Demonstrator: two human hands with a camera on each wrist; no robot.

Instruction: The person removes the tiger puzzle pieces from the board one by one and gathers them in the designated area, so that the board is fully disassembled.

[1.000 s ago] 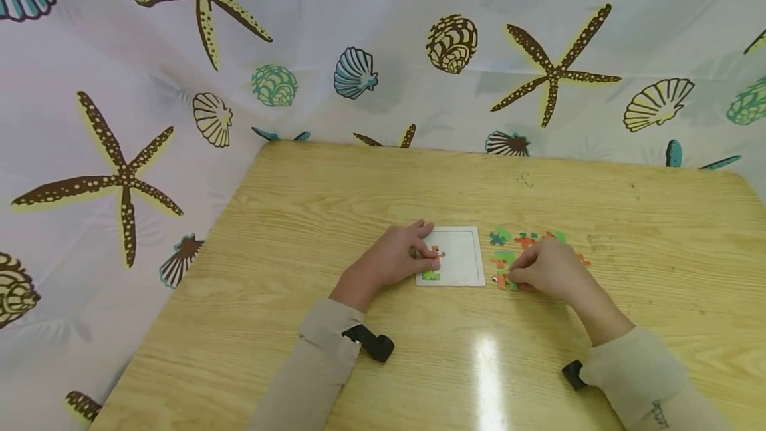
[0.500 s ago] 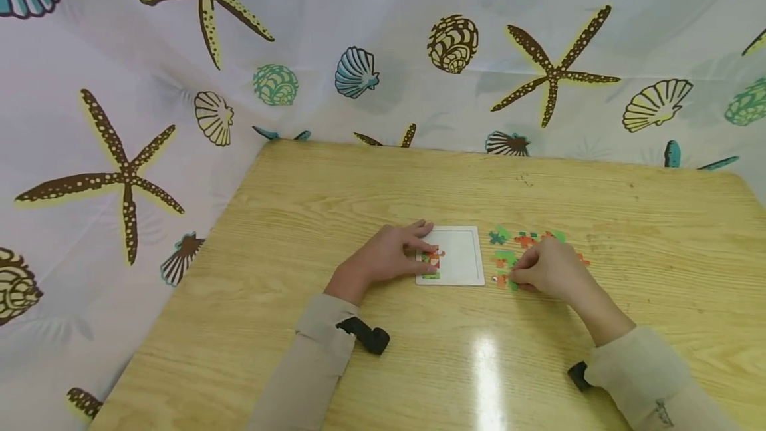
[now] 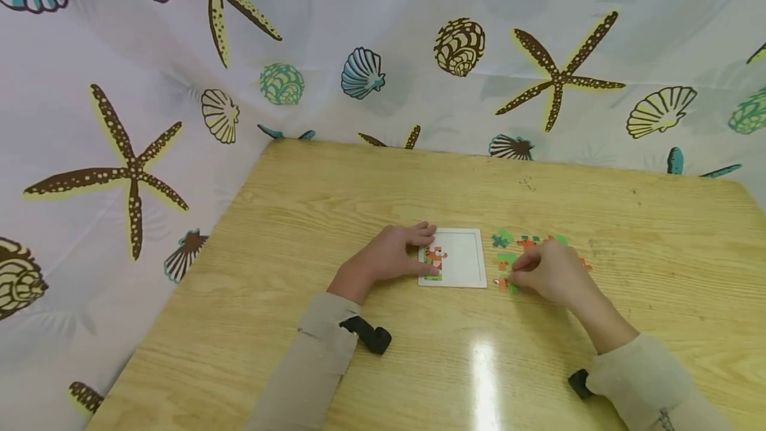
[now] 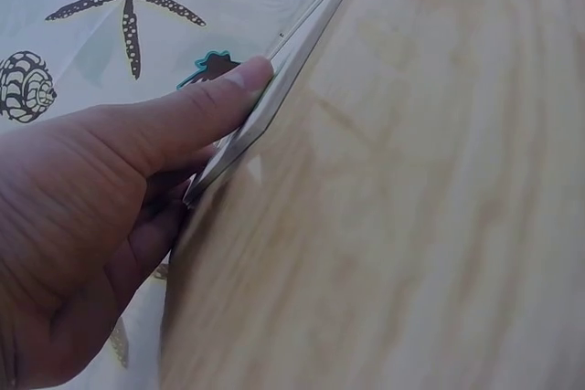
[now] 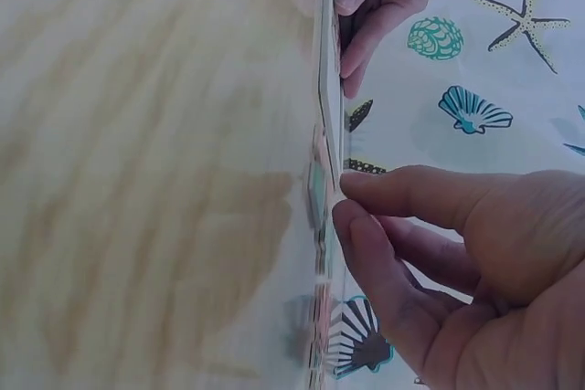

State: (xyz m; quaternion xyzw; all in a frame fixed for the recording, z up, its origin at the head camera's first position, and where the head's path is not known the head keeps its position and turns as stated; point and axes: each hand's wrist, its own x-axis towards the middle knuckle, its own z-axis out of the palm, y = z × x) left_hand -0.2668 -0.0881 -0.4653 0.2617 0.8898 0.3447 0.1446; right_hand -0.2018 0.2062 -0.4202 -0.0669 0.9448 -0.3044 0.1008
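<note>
A white puzzle tray (image 3: 463, 258) lies on the table in the head view. Along its left side joined puzzle pieces (image 3: 435, 256) show part of an orange animal over green. My left hand (image 3: 391, 255) rests over the tray's left edge, thumb on the lower pieces and fingers spread near the upper left corner; the left wrist view shows the thumb (image 4: 215, 102) on the tray edge. Right of the tray, my right hand (image 3: 553, 271) pinches at an orange and green puzzle piece (image 3: 501, 283) with thumb and forefinger. Its fingertips partly hide that piece.
Several loose orange and green puzzle pieces lie right of the tray, among them a green one (image 3: 501, 238) and an orange one (image 3: 526, 242). The wooden table (image 3: 335, 185) meets a seashell-print cloth (image 3: 407, 98) at its back and left.
My left thumb and forefinger have spread apart from their pinch, uncovering more of the orange animal picture on the tray. My right hand has stayed nearly still at the loose pieces.
</note>
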